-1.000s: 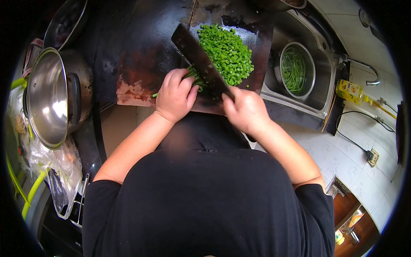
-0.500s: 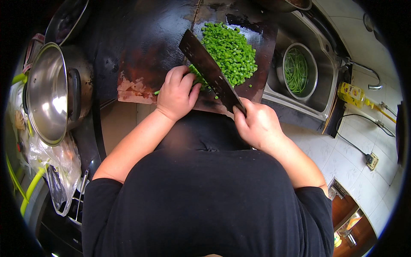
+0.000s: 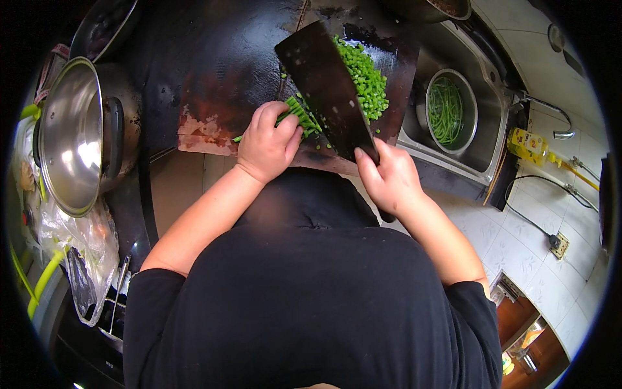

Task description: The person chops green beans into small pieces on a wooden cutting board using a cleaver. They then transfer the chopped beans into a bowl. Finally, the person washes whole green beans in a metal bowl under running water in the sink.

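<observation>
My left hand (image 3: 267,139) is closed over a small bunch of green beans (image 3: 299,115) near the front edge of a dark, worn cutting board (image 3: 217,104). Their cut ends stick out to the right of my fingers. In my right hand (image 3: 392,176) is a cleaver (image 3: 329,84), gripped by its handle, its broad dark blade turned to show its flat side. The blade is just right of the bunch and hides part of a heap of chopped green beans (image 3: 366,81) behind it. A few loose bits lie by the board's front edge.
Right of the board, a metal bowl of whole green beans in water (image 3: 447,110) stands in the sink (image 3: 490,129). A yellow bottle (image 3: 528,146) is beside the faucet (image 3: 564,134). At left are a steel pot (image 3: 71,136) and a clear plastic bag (image 3: 87,243).
The cleaver has tilted, from near edge-on to showing its flat side, and shifted slightly right with my right hand. It now covers more of the chopped heap. My left hand stays put.
</observation>
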Motion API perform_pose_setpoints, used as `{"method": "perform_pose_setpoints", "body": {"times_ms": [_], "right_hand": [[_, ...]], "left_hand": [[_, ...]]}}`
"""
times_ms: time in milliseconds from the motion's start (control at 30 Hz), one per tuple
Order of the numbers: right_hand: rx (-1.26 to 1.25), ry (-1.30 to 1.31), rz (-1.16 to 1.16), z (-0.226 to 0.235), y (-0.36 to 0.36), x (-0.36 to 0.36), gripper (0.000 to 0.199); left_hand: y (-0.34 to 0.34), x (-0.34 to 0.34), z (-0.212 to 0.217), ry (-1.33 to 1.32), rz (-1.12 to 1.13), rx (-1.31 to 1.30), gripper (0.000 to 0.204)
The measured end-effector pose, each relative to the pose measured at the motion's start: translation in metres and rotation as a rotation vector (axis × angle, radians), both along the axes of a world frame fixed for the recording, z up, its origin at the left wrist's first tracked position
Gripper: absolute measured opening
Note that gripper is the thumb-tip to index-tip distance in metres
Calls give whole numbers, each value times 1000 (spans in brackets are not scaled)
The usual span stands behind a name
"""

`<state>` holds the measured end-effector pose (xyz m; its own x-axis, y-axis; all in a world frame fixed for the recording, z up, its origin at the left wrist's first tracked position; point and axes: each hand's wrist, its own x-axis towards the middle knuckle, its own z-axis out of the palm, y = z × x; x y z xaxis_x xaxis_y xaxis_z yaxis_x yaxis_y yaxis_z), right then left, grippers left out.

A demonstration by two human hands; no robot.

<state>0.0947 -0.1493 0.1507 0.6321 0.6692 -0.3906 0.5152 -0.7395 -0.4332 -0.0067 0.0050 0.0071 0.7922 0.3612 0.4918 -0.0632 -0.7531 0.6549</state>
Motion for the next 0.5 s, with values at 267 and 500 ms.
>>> {"method": "perform_pose_setpoints", "body": {"times_ms": [267, 500], "right_hand": [[-134, -47, 135, 12, -1, -10, 27], [-183, -38, 143, -3, 44, 2, 24]], "left_hand": [[1, 0, 6, 39, 5, 14, 21], [1, 0, 6, 40, 5, 25, 22]]}}
